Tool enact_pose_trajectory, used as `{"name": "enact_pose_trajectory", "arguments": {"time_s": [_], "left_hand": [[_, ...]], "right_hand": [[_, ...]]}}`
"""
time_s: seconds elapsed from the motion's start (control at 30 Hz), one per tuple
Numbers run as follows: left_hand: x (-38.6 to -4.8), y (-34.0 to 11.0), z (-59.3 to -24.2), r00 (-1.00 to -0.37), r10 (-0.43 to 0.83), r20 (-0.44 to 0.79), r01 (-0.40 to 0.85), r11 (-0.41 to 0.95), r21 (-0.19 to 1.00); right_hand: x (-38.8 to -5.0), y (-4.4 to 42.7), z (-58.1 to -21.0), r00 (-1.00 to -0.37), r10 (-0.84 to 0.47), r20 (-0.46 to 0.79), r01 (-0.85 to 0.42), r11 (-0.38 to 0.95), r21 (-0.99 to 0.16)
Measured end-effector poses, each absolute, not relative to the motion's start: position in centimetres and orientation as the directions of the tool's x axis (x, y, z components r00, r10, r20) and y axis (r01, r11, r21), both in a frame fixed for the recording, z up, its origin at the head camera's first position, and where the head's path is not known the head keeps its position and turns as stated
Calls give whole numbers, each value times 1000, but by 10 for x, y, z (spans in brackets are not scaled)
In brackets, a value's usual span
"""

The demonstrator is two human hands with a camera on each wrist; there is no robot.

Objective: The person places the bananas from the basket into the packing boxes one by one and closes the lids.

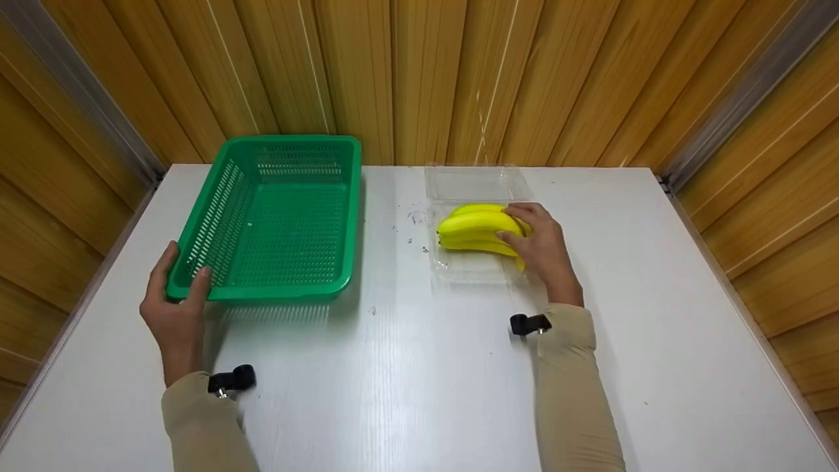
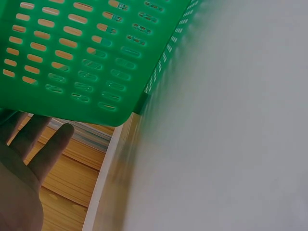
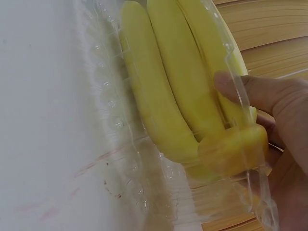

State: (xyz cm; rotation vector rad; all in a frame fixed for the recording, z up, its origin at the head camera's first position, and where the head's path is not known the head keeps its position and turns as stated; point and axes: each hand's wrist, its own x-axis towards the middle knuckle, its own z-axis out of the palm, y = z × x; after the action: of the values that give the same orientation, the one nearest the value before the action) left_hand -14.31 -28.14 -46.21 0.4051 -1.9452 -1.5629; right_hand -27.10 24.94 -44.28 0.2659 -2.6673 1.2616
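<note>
A green plastic basket (image 1: 288,226) with slotted walls is at the left of the table. My left hand (image 1: 174,318) holds its near left corner, thumb over the rim and fingers along the outside. In the left wrist view, fingers (image 2: 53,144) show beside the green rim. Right of centre, a bunch of yellow bananas (image 1: 478,226) lies in a clear plastic box (image 1: 472,267) with its lid (image 1: 478,182) folded back. My right hand (image 1: 544,246) grips the bunch at its right end. In the right wrist view, the thumb lies on one banana (image 3: 178,72); the other fingers are partly hidden.
Both stand on a white table (image 1: 406,367) enclosed by wood-patterned walls (image 1: 426,78) at the back and sides. The basket and the clear box reach close to the back wall. Small dark marks (image 1: 416,219) dot the tabletop between them. Each sleeve carries a small black camera (image 1: 531,324).
</note>
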Motion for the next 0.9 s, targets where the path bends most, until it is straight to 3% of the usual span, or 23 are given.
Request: {"name": "enact_pose_trajectory", "arguments": {"time_s": [0.9], "left_hand": [[-145, -284, -466, -762, -590, 268, 132, 263, 956]], "right_hand": [[-270, 254, -439, -985, -104, 139, -174, 630, -757]]}}
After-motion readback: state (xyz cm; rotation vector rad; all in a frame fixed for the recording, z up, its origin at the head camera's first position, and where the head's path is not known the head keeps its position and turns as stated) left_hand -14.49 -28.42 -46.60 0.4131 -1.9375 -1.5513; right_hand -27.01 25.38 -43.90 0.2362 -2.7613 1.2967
